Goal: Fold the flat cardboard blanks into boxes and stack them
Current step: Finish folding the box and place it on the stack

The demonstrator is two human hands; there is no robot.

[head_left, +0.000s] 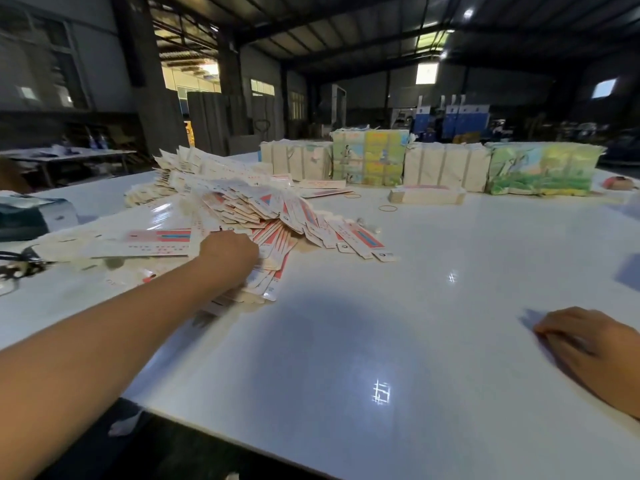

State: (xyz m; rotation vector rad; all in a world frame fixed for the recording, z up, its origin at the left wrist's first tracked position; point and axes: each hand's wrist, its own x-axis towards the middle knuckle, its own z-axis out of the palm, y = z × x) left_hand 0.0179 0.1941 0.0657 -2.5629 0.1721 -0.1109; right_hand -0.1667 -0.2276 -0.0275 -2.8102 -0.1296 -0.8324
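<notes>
Many flat blanks [263, 209] lie in a loose, fanned heap on the left and middle of the counter [433, 306], and my left hand [230, 254] rests on the near edge of this heap. I cannot tell if its fingers already pinch one blank or only press on them, because the back of the hand hides them. My right hand [585, 344] lies on the counter at the near right, well apart from the heap, fingers loosely curled and holding nothing.

I think the danger is the slippery surface. The blanks are thin printed card, glossy, with red and blue stripes and small tabs at the ends, and the counter is smooth, white and shiny. If I pull one blank, several may slide with it, or the heap may spread toward the near edge and fall. The tabs can also catch on each other and bend.

At the far side stand tied bundles [446, 166], some plain cream, some with coloured pictures; they look firm and blocky. A rubber band [388, 208] lies near them.
</notes>
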